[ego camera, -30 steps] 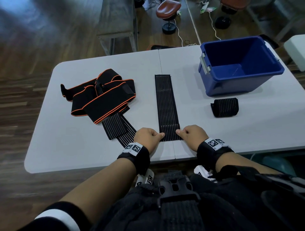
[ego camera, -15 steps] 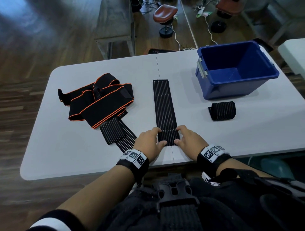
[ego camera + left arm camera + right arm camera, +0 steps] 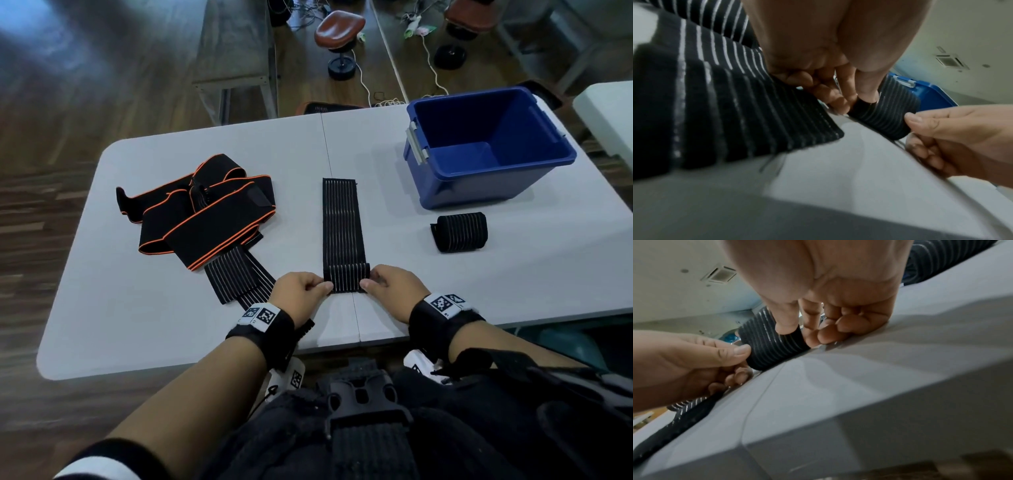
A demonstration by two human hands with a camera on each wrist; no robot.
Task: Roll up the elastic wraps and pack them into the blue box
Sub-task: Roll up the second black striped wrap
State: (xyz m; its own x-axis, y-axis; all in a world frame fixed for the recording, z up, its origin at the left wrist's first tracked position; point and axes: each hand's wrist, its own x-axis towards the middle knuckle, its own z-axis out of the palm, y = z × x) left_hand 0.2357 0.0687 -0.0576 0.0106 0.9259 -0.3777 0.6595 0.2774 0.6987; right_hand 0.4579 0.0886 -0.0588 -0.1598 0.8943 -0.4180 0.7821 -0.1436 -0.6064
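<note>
A black striped elastic wrap (image 3: 340, 222) lies flat along the table's middle seam, and its near end is wound into a small roll (image 3: 346, 279). My left hand (image 3: 318, 286) pinches the roll's left end and my right hand (image 3: 371, 281) pinches its right end. In the left wrist view, my thumb presses on top of the roll (image 3: 890, 110). The right wrist view shows the same roll (image 3: 766, 345) between both hands. A finished rolled wrap (image 3: 459, 231) lies in front of the open blue box (image 3: 428, 192) at the far right.
A pile of black wraps with orange trim (image 3: 205, 212) lies on the left, and another striped wrap (image 3: 239, 277) runs out from under it to beside my left wrist. The grey table's near edge (image 3: 342, 346) is just behind my wrists. Stools and cables stand beyond the table.
Both hands have moved away from the table's near edge, turning the wrap's near end over into a thicker roll. The flat stretch of the wrap is shorter.
</note>
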